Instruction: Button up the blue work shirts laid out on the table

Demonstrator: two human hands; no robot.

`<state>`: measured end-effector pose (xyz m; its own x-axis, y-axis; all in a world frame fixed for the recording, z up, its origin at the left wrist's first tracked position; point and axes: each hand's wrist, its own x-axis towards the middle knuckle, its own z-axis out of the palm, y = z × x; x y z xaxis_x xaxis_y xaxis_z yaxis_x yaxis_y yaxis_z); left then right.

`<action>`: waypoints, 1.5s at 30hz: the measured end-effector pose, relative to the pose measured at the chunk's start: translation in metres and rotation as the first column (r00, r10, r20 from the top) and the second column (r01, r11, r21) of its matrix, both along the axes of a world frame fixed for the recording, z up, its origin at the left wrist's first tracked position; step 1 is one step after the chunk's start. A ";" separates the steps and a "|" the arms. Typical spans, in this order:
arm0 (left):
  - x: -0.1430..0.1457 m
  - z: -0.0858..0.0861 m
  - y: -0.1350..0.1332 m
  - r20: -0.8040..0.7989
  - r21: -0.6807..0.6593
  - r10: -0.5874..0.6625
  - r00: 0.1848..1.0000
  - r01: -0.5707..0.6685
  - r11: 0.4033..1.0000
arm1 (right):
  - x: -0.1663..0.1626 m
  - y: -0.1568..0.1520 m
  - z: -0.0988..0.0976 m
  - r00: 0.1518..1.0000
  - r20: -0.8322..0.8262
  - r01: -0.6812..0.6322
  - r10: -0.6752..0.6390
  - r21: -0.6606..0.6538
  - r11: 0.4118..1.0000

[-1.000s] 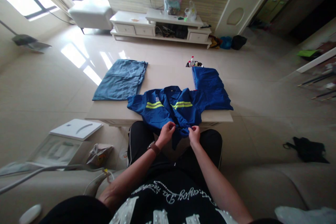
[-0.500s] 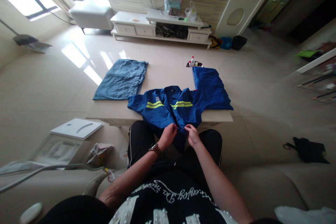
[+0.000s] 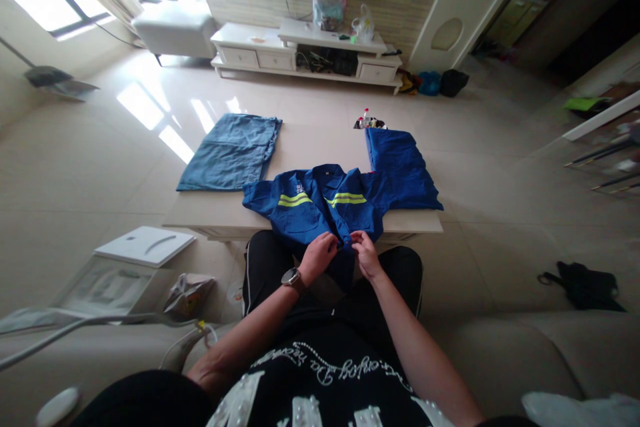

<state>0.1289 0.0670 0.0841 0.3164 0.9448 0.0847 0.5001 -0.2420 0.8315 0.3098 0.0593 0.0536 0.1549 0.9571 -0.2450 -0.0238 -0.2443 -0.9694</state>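
A blue work jacket (image 3: 300,219) with yellow-and-grey reflective stripes lies collar-away on the near side of the table, its lower part hanging over the edge between my knees. My left hand (image 3: 321,253), with a watch on the wrist, is closed on one front edge of the jacket near the hem. Across the front opening, my right hand (image 3: 366,255) pinches the other front edge. The two hands are a short gap apart. What exactly sits between the fingertips is too small to make out.
Folded light-blue cloth (image 3: 227,152) lies on the left of the white table (image 3: 320,140). Folded dark-blue cloth (image 3: 403,167) lies on the right, against the jacket's sleeve. A white box (image 3: 145,245) stands left of my legs; a sofa (image 3: 520,353) is behind them.
My left hand has turned slightly, so the watch face shows more. The right hand's fingers have shifted a little at the jacket edge. The jacket lies as before.
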 end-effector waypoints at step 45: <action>0.012 -0.037 0.004 0.534 -0.721 0.621 0.574 -0.076 0.689 | -0.025 0.002 0.016 0.780 0.616 -0.320 0.109 0.243 0.916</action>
<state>0.1414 0.0708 0.0468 0.0402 0.8793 -0.4745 -0.3728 0.4538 0.8094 0.2848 0.0612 0.0700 -0.0535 0.9880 0.1447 0.5812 0.1486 -0.8001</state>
